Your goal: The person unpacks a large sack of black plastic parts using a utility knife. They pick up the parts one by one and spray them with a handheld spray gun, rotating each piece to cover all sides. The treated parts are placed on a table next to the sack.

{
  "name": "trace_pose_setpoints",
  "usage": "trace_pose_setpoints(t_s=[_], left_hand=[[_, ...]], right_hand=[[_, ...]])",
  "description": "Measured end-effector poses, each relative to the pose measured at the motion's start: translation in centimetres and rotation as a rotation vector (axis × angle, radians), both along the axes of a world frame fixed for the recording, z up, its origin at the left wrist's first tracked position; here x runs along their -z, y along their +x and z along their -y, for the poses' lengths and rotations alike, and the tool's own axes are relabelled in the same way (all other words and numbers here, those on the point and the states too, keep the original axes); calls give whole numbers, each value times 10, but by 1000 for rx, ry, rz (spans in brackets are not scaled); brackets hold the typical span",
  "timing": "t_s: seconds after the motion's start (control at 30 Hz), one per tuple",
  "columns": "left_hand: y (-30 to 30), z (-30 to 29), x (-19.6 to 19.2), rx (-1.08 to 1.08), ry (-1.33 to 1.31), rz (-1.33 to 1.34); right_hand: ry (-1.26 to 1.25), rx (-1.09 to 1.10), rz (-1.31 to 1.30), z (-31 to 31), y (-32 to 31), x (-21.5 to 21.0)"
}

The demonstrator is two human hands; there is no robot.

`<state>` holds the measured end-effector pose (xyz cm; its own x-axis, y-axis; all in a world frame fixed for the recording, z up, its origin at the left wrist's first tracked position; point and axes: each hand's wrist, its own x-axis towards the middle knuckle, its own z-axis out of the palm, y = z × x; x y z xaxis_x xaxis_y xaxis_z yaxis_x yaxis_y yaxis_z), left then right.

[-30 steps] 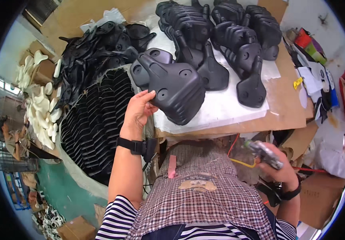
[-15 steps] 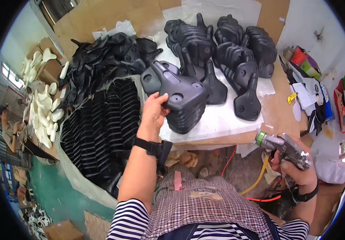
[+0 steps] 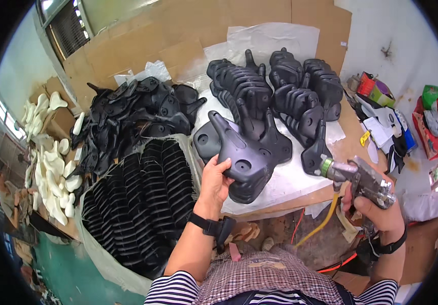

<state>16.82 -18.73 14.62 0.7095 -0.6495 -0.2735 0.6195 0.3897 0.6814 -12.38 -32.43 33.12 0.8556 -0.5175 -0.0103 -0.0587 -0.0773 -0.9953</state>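
- Since half a second ago, the right hand (image 3: 374, 211) has been lifting the spray gun (image 3: 358, 177) higher, so its nozzle is now sitting just beside the black saddle shell (image 3: 249, 152), while the left hand is staying on that shell.
- The left hand (image 3: 214, 183) is gripping the near left edge of the saddle shell, thumb on top, fingers curled under it.
- The saddle shell is lying on the front of the white sheet (image 3: 285, 180) that is covering the cardboard-topped bench (image 3: 351, 145), its narrow nose pointing away and left.
- The right hand is closing its fingers around the spray gun's grip, to the right of the shell; a yellow hose (image 3: 323, 223) is hanging down from the gun.
- Behind the shell, more black shells (image 3: 275, 86) are standing in stacked rows.
- Left of the shell, a sack of ribbed black parts (image 3: 142, 203) is standing open, with a loose heap of black pieces (image 3: 132, 112) beyond it.
- Far left of the shell, white shells (image 3: 51, 168) are piling up.
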Motion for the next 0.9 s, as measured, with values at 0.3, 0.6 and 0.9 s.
trace_pose_setpoints(t_s=[0.3, 0.6, 0.9], left_hand=[[8, -9, -27, 208, -30, -12], [11, 9, -5, 313, 46, 7], [118, -2, -41, -101, -282, 126]], right_hand=[[-53, 136, 35, -21, 28, -20], [-69, 220, -70, -24, 18, -27], [-17, 291, -144, -25, -29, -2]])
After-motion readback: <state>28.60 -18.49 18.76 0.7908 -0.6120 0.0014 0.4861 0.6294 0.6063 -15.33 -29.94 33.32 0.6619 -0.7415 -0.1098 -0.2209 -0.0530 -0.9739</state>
